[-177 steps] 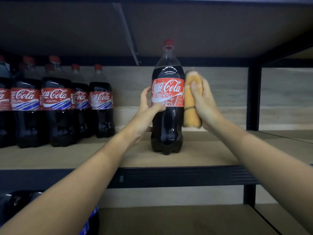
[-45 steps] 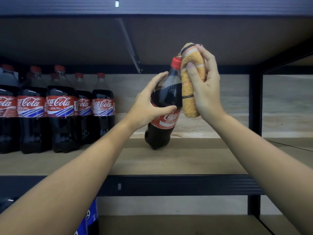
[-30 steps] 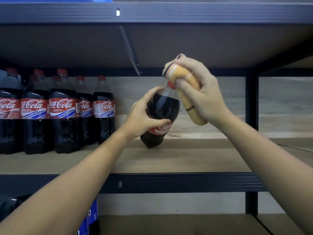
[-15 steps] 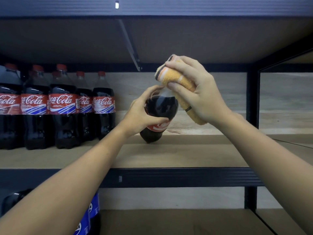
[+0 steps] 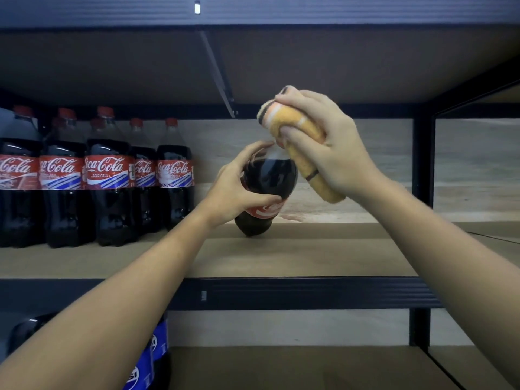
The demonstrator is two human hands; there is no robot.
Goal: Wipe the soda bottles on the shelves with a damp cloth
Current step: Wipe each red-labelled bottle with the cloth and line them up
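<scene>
Head view: left hand (image 5: pixel 239 192) grips the tilted cola bottle (image 5: pixel 267 192), base on the shelf (image 5: pixel 309 257). Right hand (image 5: pixel 332 147) clutches the orange cloth (image 5: pixel 298 128) at its one o'clock, probably over the hidden cap. Upright bottles (image 5: pixel 107 175) crowd nine o'clock.

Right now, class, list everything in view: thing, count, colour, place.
Tilted bottle: one, dark cola, red label, base on the shelf, centre.
Standing bottles: at least five, dark cola, red caps and labels, shelf left.
Blue-label bottles: at least one, lower left, mostly hidden.
Cloth: one, orange with stripes, over the tilted bottle's top.
Shelf: tan board, black frame.
Left hand: grips the tilted bottle.
Right hand: grips the cloth.
</scene>
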